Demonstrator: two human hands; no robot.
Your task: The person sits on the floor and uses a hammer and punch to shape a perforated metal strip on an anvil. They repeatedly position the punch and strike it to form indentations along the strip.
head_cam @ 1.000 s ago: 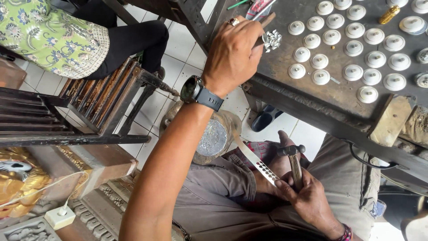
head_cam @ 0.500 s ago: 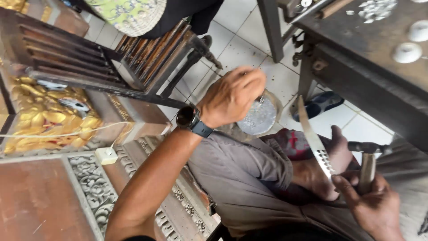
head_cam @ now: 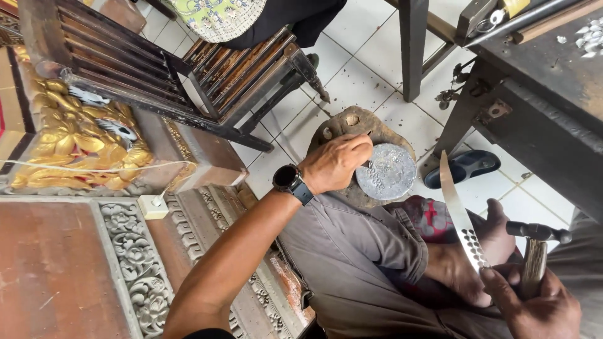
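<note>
Head view; left hand [head_cam: 336, 163] fingers at metal disc [head_cam: 386, 171] edge, right hand [head_cam: 534, 301] gripping hammer [head_cam: 537, 254]

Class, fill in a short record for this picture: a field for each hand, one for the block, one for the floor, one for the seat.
Left hand: fingertips on a round silvery metal disc
Right hand: grip shut on a hammer and a perforated metal strip
Block: brown stump bearing the disc
Floor: white tiles, dark sandal
Seat: dark slatted wooden chair
</note>
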